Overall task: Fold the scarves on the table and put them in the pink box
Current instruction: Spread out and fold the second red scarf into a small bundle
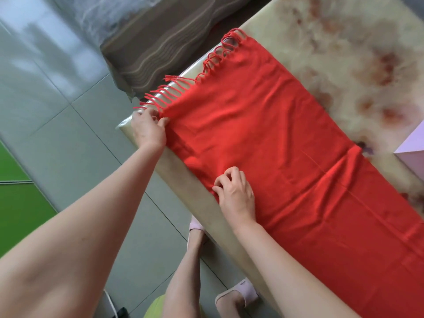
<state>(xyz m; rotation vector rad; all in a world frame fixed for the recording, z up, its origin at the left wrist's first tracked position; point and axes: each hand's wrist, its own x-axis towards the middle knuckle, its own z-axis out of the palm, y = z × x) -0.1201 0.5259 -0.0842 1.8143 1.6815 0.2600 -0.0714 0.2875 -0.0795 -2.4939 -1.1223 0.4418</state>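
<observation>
A long red scarf [275,138] with a tasselled fringe lies spread flat along the table [344,42], running from the upper left to the lower right. My left hand [148,129] pinches the scarf's near corner by the fringe at the table's edge. My right hand [236,193] has its fingers curled and pinches the scarf's near long edge further along. A corner of the pink box [410,148] shows at the right edge of the view, beside the scarf.
The table has a glossy floral top, and its near edge runs diagonally. A brown striped sofa [160,42] stands beyond the table's left end. Grey floor tiles [57,99] and a green mat [18,203] lie to the left. My legs and slippers are below.
</observation>
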